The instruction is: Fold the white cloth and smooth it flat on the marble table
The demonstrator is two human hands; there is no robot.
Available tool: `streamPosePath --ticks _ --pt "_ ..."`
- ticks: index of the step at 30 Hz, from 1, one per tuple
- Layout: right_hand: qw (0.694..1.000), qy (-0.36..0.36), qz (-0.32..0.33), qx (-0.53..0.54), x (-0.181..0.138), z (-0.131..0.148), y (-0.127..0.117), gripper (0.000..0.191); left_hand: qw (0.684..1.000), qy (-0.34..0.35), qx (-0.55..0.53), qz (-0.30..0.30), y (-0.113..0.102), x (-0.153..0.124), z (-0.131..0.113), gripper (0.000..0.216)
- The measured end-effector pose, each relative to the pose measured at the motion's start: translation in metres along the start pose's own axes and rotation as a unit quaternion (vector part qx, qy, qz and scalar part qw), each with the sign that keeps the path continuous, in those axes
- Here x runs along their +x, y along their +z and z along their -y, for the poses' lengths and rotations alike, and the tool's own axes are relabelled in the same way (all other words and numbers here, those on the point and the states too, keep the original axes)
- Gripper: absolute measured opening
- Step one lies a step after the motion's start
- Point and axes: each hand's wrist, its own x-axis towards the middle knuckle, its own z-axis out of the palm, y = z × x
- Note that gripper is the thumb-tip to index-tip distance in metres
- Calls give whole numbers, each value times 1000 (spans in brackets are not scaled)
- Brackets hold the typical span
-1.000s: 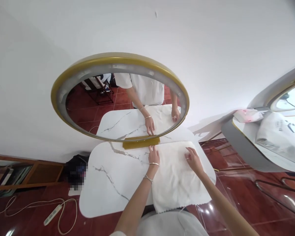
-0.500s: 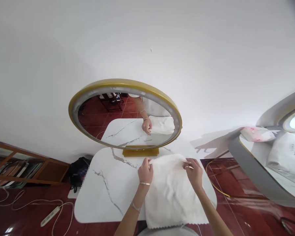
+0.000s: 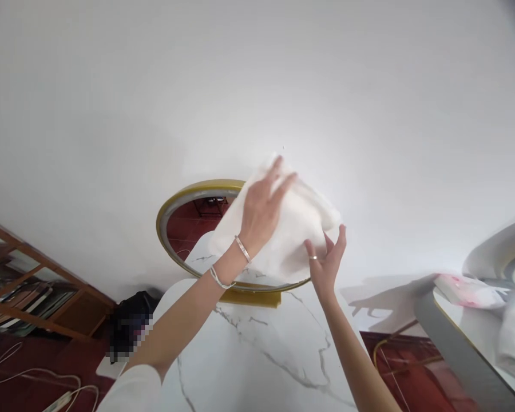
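A white cloth [image 3: 292, 234] is raised off the table and pressed against the round gold-framed mirror [image 3: 184, 220], covering most of its glass. My left hand [image 3: 261, 209] lies flat on the cloth, fingers stretched out and pointing up to the right, two bangles on the wrist. My right hand [image 3: 326, 260], wearing a ring, touches the cloth's lower right edge with its fingers spread apart. The mirror stands on a gold base [image 3: 253, 297] at the back of the white marble table [image 3: 261, 360].
A white wall rises behind the mirror. A wooden shelf [image 3: 30, 286] with books is at the left, a dark bag [image 3: 131, 320] beside it. Cables and a power strip [image 3: 60, 400] lie on the red floor. A second mirror table [image 3: 476, 332] stands at the right.
Both hands lifted the cloth from the table top and carried it up onto the mirror. The view tilted upward, so the mirror sits lower in the frame.
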Motion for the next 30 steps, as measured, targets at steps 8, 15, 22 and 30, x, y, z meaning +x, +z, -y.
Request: streamPosePath --ticks 8,15,22,30 --pt "991 113 -26 -68 -36 -32 7 55 957 193 84 201 32 -6 -18 33" --pt "985 116 -90 -91 -46 -40 7 53 948 223 77 214 37 -4 -33 26" --pt "985 -6 -101 -138 -4 3 28 49 977 156 71 130 5 0 18 33" --pt "918 -326 -82 -210 38 79 85 35 1000 -20 7 -6 -44 -33 99 27"
